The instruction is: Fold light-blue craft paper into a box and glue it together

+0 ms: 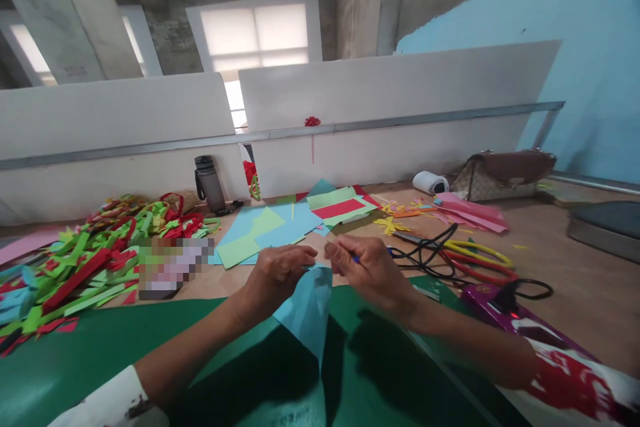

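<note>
My left hand (280,273) is closed on the top edge of a sheet of light blue paper (306,307), which hangs folded to a point above a green mat (220,360). Close beside it, my right hand (367,273) is closed, fingers pinched together near the paper's upper right corner. A bit of a small blue object (355,259) shows between its fingers; the rest is hidden by the hand. Whether the right fingertips touch the paper, I cannot tell.
Coloured paper strips (100,260) are heaped at left. Flat sheets (280,227) lie ahead, with a dark bottle (210,187) behind. On the right are cables (475,257), a purple power strip (520,320), pink paper (473,211) and a handbag (500,177).
</note>
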A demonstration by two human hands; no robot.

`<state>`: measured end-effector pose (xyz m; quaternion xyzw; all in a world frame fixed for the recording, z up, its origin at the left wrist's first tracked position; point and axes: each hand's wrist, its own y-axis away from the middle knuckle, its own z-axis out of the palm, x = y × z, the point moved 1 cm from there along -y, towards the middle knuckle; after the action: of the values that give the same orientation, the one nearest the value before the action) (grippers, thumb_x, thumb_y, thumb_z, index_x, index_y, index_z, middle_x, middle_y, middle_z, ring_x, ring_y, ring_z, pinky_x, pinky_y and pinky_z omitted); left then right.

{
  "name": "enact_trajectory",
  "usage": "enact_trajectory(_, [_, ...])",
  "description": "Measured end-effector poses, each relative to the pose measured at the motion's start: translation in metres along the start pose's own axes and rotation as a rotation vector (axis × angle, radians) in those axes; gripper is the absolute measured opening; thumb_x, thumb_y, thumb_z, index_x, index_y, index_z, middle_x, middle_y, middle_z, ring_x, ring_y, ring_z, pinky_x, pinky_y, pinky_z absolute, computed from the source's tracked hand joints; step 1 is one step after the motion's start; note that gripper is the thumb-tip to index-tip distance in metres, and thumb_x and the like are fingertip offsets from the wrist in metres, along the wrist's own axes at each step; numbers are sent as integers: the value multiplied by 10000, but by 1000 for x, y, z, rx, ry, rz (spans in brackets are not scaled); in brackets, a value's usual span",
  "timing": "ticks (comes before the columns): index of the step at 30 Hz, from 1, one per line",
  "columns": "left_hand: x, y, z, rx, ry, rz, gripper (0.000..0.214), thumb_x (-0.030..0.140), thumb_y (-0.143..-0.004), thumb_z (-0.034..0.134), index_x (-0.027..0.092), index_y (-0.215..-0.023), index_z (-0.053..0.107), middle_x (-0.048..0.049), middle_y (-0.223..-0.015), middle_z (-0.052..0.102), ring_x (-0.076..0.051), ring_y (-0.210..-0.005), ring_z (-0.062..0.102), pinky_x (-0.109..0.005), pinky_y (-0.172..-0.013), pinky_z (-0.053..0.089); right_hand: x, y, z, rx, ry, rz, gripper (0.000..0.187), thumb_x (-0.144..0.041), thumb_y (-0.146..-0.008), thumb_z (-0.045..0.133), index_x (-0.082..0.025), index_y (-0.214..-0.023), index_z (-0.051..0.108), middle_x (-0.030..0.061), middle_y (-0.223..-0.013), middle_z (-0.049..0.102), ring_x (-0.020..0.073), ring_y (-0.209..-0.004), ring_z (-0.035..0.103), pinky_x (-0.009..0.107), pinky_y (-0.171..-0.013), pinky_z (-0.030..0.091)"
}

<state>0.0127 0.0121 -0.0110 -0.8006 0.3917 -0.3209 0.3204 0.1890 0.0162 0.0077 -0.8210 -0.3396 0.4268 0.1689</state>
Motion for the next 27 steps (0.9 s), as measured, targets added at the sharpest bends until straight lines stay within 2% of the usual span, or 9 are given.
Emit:
enact_trajectory(4, [4, -4, -3, 4, 165, -26, 150, 129, -810, 470, 161, -748, 603, -74, -856, 714, -145, -776, 677, -243, -699, 539, 11, -6, 0, -9, -188, 58, 417, -422, -892, 409, -154, -589, 515, -26, -543, 499, 89, -528, 460, 207, -510, 360])
enact_trajectory(9, [4, -1, 0, 98, 264, -149, 159, 64, -747, 488, 161, -731, 613, -50, -853, 716, -142, -769, 673, -253, -705, 543, 10, 2, 4, 9, -127, -55, 345, -373, -892, 426, -147, -686, 585, -10, -634, 548, 103, -613, 496, 222, -578, 377])
enact_trajectory(13, [3, 1, 2, 170, 211, -226, 119, 53, -699, 554, 164, -662, 576, -13, -776, 711, -117, -685, 662, -210, -642, 533, 6, 8, 6, -8, -152, -27, 340, -338, -906, 402, -143, -701, 590, 2, -666, 565, 110, -642, 506, 228, -607, 391])
enact_trajectory(17, [7, 0, 3, 180, 115, -186, 78, 103, -699, 620, 161, -678, 573, -15, -734, 690, -113, -644, 641, -208, -613, 517, 3, 10, 10, -20, -238, 46, 288, -319, -893, 436, -149, -731, 601, 3, -692, 582, 115, -666, 524, 222, -621, 410])
enact_trajectory(21, [11, -2, 2, 140, 61, -100, 25, 141, -716, 650, 147, -709, 627, -38, -714, 667, -118, -652, 624, -207, -612, 503, 4, 10, 12, -7, -268, 70, 253, -297, -873, 472, -147, -722, 608, -7, -656, 570, 112, -644, 525, 218, -611, 416])
enact_trajectory(27, [10, -1, 0, 153, 49, -31, 128, 212, -761, 642, 140, -661, 605, -55, -701, 662, -120, -637, 625, -202, -583, 494, 7, 12, 14, -20, -290, 33, 217, -270, -872, 479, -150, -770, 628, 6, -711, 609, 115, -674, 556, 216, -627, 437])
